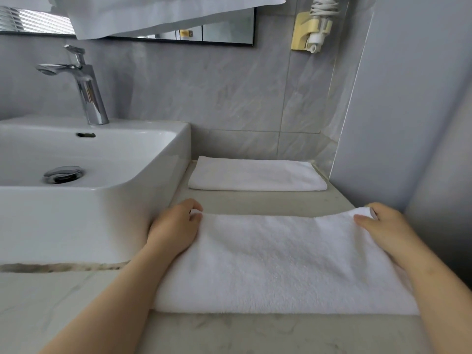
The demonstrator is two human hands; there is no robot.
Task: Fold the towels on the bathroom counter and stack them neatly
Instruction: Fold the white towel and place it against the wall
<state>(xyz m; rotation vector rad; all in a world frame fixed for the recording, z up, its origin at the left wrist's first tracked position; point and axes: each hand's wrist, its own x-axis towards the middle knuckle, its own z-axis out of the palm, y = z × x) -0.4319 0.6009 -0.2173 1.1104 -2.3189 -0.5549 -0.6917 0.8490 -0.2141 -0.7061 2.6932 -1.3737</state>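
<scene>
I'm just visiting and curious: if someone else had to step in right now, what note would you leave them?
Left hand pinches the far left corner of the near towel; right hand pinches its far right corner.
The near towel lies partly folded on the counter, right of the sink.
Done: one folded towel lies flat by the back wall.
Left: finish folding the near towel, then stack it on the folded one. A third white cloth hangs above; whether it belongs to the job, I cannot tell.
</scene>
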